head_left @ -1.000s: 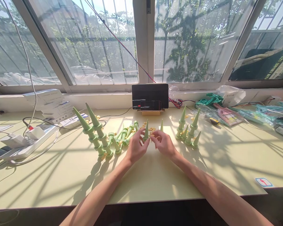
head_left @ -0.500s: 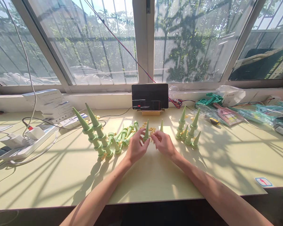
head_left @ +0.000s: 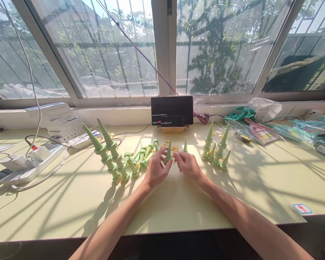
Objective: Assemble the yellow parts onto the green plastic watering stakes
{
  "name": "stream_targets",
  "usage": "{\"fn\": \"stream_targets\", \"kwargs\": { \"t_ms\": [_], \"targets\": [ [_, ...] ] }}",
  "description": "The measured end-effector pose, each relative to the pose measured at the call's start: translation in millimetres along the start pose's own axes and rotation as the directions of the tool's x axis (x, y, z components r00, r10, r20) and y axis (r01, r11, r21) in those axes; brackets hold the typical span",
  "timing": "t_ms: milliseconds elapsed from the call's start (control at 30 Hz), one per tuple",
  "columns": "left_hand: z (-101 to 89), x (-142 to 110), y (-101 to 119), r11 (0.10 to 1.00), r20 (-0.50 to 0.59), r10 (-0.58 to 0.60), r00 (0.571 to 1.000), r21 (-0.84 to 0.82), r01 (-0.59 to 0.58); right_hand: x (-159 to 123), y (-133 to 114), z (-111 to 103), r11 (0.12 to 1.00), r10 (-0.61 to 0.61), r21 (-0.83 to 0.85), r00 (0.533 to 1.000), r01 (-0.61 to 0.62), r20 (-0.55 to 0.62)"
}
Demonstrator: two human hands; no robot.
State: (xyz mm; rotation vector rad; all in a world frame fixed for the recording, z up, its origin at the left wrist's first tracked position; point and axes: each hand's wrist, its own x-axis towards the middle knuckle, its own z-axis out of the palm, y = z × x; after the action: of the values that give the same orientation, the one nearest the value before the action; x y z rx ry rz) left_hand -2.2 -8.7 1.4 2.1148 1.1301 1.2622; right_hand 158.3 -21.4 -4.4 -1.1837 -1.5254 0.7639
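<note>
My left hand (head_left: 157, 170) grips a small green cone (head_left: 168, 152) with its point up, thumb and fingers around its base. Just right of it, my right hand (head_left: 189, 166) has its fingertips pinched together; what is between them is too small to make out, perhaps a yellow bit. Behind the right hand rises another green cone (head_left: 185, 144). Small yellow pieces (head_left: 174, 148) lie scattered past both hands. Left of my left hand are loose green parts (head_left: 143, 153), with a short green cone (head_left: 133, 168) standing near them.
Tall stacked green spires (head_left: 108, 144) stand at left, and more green spires (head_left: 220, 146) at right. A black tablet (head_left: 172, 108) leans at the back. White boxes (head_left: 56, 121) and a power strip (head_left: 40, 169) sit far left. Plastic bags (head_left: 262, 128) and a yellow-black tool (head_left: 246, 139) lie right.
Almost nothing differs. Both hands stay in place, the left still around the cone; the right hand's fingers have shifted very slightly.
</note>
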Motion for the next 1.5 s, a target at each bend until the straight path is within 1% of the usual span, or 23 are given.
{"fn": "stream_targets", "kwargs": {
  "t_ms": [133, 300, 433, 633, 1000, 1233, 1500],
  "targets": [
    [0.3, 0.8, 0.0, 1.0, -0.013, -0.003, 1.0, 0.012, 0.003, -0.8, -1.2, -0.8, 0.999, -0.017, 0.031, 1.0, 0.017, 0.004],
    [0.6, 1.2, -0.5, 1.0, -0.017, 0.002, 1.0, 0.006, -0.001, 0.6, 3.1, 0.1, 0.996, -0.048, 0.069, 0.999, 0.047, 0.02],
    [0.7, 0.6, -0.7, 1.0, -0.018, -0.005, 1.0, 0.01, 0.005, 0.5, 3.7, 0.8, 0.997, -0.037, 0.075, 0.999, 0.035, 0.022],
    [0.5, 0.4, -2.0, 1.0, -0.001, -0.008, 1.0, -0.001, 0.008, -0.9, 0.1, -0.2, 0.999, -0.03, 0.038, 0.999, 0.029, 0.023],
    [1.2, 0.2, -3.8, 1.0, 0.001, -0.004, 1.0, -0.002, 0.004, -0.3, 3.8, 0.5, 0.999, -0.023, 0.033, 0.999, 0.022, 0.022],
    [0.9, 1.6, -0.5, 1.0, -0.023, -0.013, 1.0, -0.008, 0.013, 1.1, 9.2, 0.8, 0.995, -0.051, 0.093, 0.998, 0.047, 0.037],
    [1.4, 0.9, -2.4, 1.0, -0.012, -0.012, 1.0, -0.013, 0.012, -0.4, 3.2, -1.1, 0.994, -0.036, 0.102, 0.998, 0.032, 0.041]
  ]
}}
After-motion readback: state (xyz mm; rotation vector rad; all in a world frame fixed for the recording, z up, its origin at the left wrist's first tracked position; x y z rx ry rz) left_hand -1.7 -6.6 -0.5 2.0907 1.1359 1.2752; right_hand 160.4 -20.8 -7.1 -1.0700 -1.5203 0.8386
